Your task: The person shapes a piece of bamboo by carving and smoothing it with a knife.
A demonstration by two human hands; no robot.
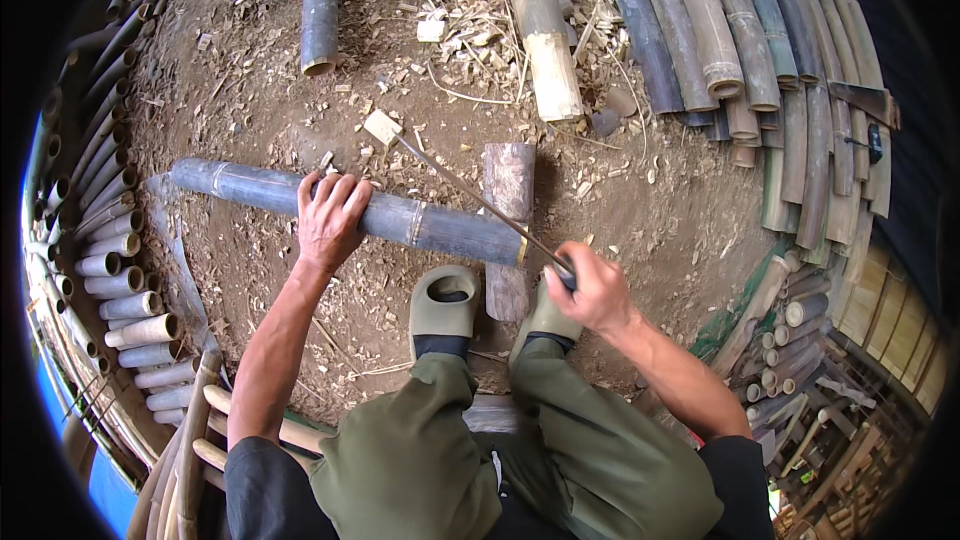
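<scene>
Right now, near to far:
Feet: olive slippers (pixel 443 302) at 6 o'clock, planted on the dirt ground (pixel 250 110).
Right hand (pixel 592 290): fingers clenched round the handle of a long blade (pixel 470 195), which angles up toward 11 o'clock.
Left hand (pixel 328 215): fingers wrapped over the dark bamboo pole (pixel 420 225), pressing it down.
Pole: lies across a wooden block (pixel 509 180), its right end just beside the right hand.
Far: stacked bamboo (pixel 720 30) at 1 o'clock, cut tubes (pixel 120 270) at 9.

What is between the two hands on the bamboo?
In the head view, only bare bamboo pole with one node ring runs between the left hand and right hand.
</scene>
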